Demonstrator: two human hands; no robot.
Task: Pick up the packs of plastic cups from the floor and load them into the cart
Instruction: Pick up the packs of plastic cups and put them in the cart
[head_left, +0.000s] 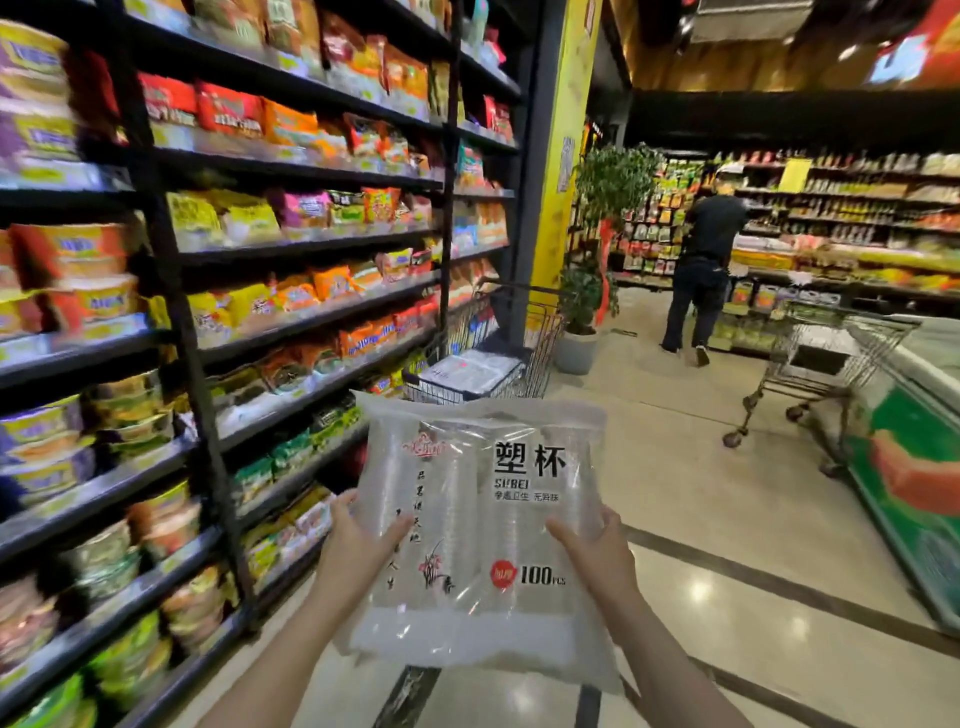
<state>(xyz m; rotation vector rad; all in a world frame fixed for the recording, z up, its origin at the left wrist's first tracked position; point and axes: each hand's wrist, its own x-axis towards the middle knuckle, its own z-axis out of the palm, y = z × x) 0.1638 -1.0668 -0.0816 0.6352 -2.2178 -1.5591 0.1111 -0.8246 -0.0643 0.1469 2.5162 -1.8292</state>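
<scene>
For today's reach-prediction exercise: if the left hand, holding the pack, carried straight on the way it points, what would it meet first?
Probably the cart ahead by the shelves, which already holds packs. The left hand points up the aisle, gripping the pack of cups; depth is uncertain.

Pack (483, 525) between both hands, cart (483, 353) beyond, shelves (208, 312) left.

Bright overhead light glares off the glossy floor (696, 592); the shelves (78, 312) blur and bend toward the edges.
</scene>
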